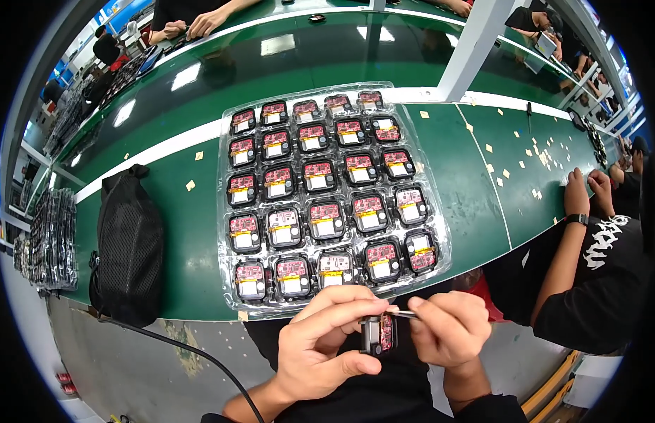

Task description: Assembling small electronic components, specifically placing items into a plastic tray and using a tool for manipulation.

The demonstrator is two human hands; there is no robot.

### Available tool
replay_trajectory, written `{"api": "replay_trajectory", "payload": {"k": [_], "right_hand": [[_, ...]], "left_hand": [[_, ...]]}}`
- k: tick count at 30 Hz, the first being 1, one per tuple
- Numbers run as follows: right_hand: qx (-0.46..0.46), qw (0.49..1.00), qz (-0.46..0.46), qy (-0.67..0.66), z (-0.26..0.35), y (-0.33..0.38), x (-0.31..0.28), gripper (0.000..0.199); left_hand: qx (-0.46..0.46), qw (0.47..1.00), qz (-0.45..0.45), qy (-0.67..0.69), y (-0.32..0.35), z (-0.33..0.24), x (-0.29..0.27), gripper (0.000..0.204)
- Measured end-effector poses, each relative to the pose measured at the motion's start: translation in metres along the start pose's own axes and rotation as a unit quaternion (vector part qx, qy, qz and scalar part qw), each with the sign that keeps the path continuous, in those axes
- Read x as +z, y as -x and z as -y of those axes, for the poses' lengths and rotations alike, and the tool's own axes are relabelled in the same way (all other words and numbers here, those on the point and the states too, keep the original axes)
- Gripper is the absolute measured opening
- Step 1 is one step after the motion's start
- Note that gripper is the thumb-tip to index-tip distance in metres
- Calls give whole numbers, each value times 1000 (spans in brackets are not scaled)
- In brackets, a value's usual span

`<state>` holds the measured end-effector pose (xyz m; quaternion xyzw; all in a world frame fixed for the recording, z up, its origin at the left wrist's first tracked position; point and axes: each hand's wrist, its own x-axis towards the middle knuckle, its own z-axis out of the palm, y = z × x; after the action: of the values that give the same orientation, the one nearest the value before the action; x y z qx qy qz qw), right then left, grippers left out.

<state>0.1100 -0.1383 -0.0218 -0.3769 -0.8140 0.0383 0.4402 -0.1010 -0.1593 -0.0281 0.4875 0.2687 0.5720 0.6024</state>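
My left hand [326, 342] grips a small black device housing [372, 335] by its edges, tilted so that a red circuit board shows inside. Pinched in the fingers of my right hand [451, 328] is a thin metal tool [403, 313], perhaps tweezers; its tip meets the upper edge of the housing. Just beyond my hands lies a clear plastic tray [440, 233] with rows of similar open black housings [324, 218]. Each of these shows a red board, a white-silver block and a yellow strip.
A black mesh bag [132, 247] lies left of the tray, with a black cable [200, 352] running below. Stacked clear trays [49, 240] stand far left. Small yellowish paper bits [542, 155] scatter over the green table [475, 197]. A co-worker [588, 275] sits at right; a grey post [475, 49] rises behind.
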Motion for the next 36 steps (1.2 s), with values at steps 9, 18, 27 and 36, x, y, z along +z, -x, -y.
{"api": "replay_trajectory", "payload": {"k": [9,18,27,36], "right_hand": [[300,924,-186,-145,-86,-5,-1,14],[317,927,-170,-106,-101,-3,10,13],[318,932,-162,-65,-95,-3,9,13],[305,943,-131,-21,-86,-8,9,13]], "left_hand": [[117,984,-16,-132,-53,-55,-29,63],[109,844,-61,-521,-191,-39,-78,30],[78,734,-32,-673,-217,-12,-90,25],[71,662,83,-741,-199,-16,-101,40]]}}
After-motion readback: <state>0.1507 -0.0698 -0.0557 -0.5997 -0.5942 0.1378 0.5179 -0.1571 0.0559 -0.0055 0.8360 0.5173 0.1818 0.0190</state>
